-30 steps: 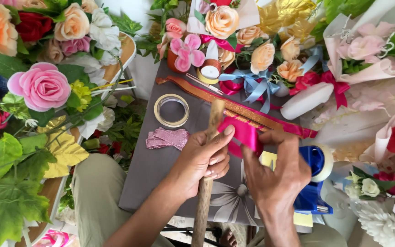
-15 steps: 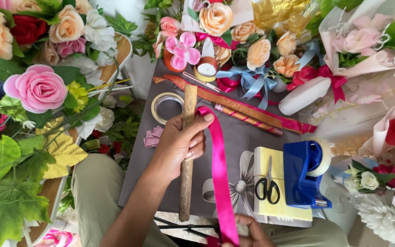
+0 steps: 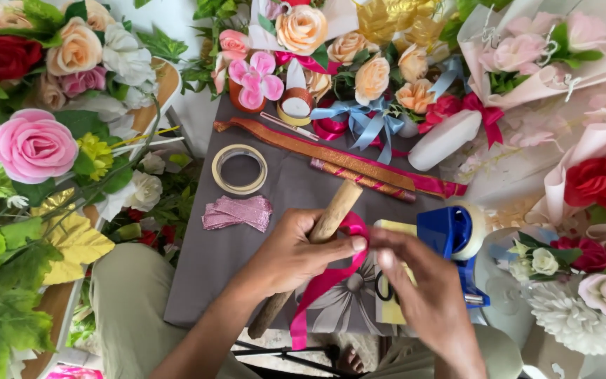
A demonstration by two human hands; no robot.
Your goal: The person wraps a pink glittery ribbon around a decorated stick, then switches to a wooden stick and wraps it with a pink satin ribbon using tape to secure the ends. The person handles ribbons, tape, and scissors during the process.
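Since half a second back, the right hand (image 3: 422,295) has come up from the bottom edge and met the left at the stick, and the ribbon that hung in a long straight strip is now looped round it.

Left hand (image 3: 296,256) fingers are clamped on the pale brown wooden stick (image 3: 331,214), thumb tip pinning the glossy hot-pink satin ribbon (image 3: 331,277) against the wood. Right fingertips are pinched together on the ribbon just right of that thumb, so both hands meet at one spot. Looks to me like the wrapping step, first turn just going on. Next turn probably needs the thumb holding firm while the right hand pulls the ribbon snug and leads it around.

Ribbon itself is narrow, smooth and shiny, one loop over the stick near its far end, the tail running down toward the near edge. Stick lies slanted across the grey cloth (image 3: 198,281), far end up right.

Further out: blue tape dispenser (image 3: 450,235) just right of the hands, clear tape roll (image 3: 239,169) and a small pink glitter bow (image 3: 236,213) to the left, fake flowers all around.
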